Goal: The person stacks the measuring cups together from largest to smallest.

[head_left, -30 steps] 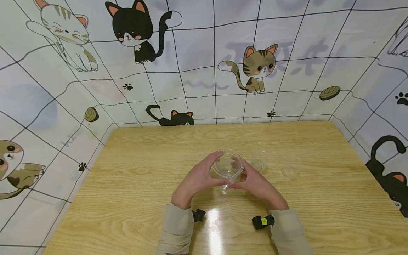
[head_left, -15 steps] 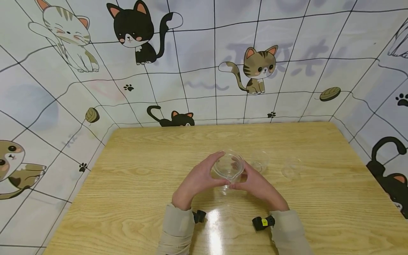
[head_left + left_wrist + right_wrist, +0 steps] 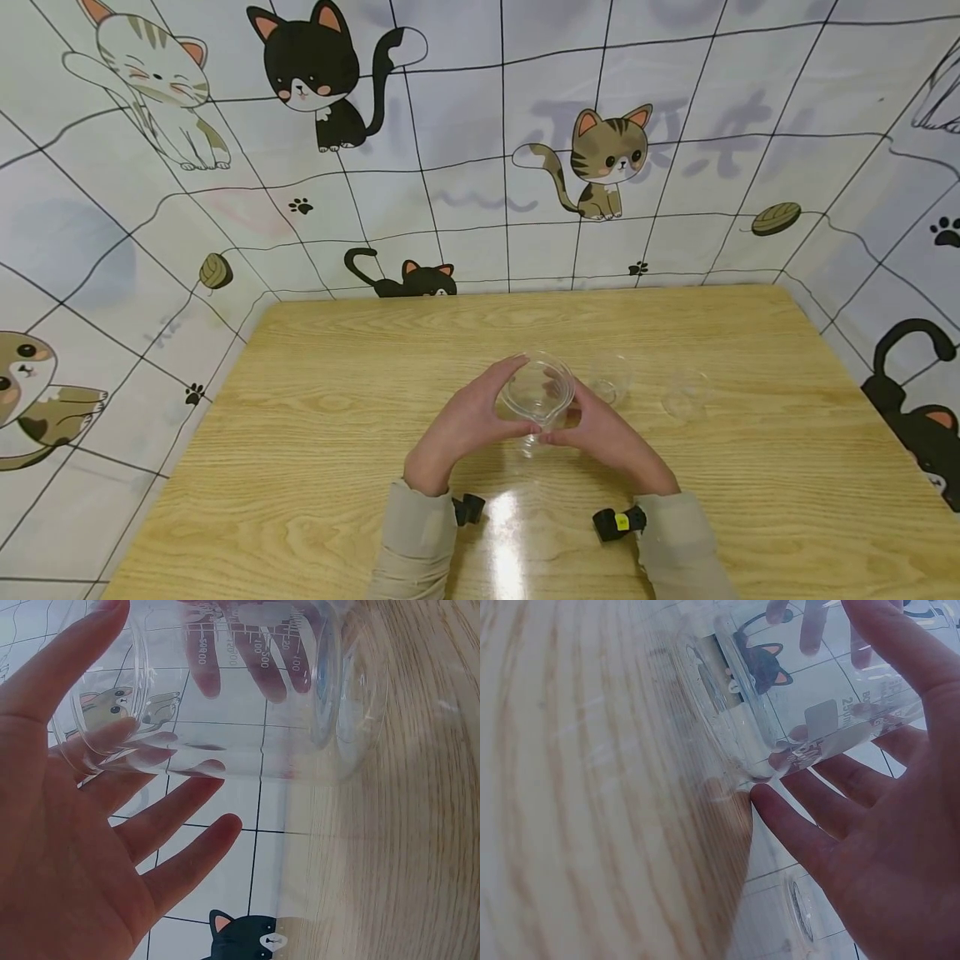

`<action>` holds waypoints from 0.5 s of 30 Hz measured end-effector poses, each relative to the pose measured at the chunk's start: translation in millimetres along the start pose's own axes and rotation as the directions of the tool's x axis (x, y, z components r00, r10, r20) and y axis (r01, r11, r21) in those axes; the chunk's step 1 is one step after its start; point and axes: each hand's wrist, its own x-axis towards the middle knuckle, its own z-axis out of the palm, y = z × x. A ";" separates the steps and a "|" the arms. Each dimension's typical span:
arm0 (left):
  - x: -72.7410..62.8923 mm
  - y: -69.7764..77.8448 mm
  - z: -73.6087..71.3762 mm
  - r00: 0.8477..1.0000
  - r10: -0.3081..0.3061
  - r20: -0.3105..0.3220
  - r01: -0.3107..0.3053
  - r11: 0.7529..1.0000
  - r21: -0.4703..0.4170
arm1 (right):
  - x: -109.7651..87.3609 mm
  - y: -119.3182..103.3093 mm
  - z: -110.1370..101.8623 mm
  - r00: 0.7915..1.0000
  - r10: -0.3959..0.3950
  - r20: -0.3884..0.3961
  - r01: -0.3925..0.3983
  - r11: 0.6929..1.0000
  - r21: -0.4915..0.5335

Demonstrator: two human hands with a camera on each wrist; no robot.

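Note:
A clear glass beaker with a pouring spout and white graduation marks is held between both hands over the middle of the table. My left hand grips its left side, thumb near the spout; in the left wrist view, this hand's fingers curve round the glass wall. From the right, my right hand grips the same beaker, its thumb nearly meeting the left one. The beaker's base shows close over the wood in the right wrist view. Part of the glass is hidden behind the thumbs.
Two more clear glass vessels stand right of the hands: a nearer one and one farther right. The wooden table is bordered by cat-patterned cloth walls at the back and sides. Light glares near the front.

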 end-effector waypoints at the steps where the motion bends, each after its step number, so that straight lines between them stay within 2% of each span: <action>1: 0.0 0.3 -0.3 1.000 0.001 0.000 -0.001 1.000 0.001 | -1.0 -3.3 -0.3 1.000 -0.002 0.001 0.002 1.000 -0.002; 3: 0.2 0.5 -0.4 1.000 0.002 0.000 -0.002 1.000 0.001 | 0.4 -0.5 -0.2 1.000 -0.007 0.000 0.007 1.000 0.000; 9: 0.2 0.5 -0.6 1.000 0.006 0.004 -0.006 1.000 0.003 | 9.4 28.5 3.4 1.000 -0.020 -0.021 0.020 1.000 -0.017; 15: 0.1 1.1 -0.9 1.000 0.000 0.005 0.000 1.000 -0.003 | 8.9 27.8 3.4 0.999 -0.029 -0.025 0.029 0.999 -0.013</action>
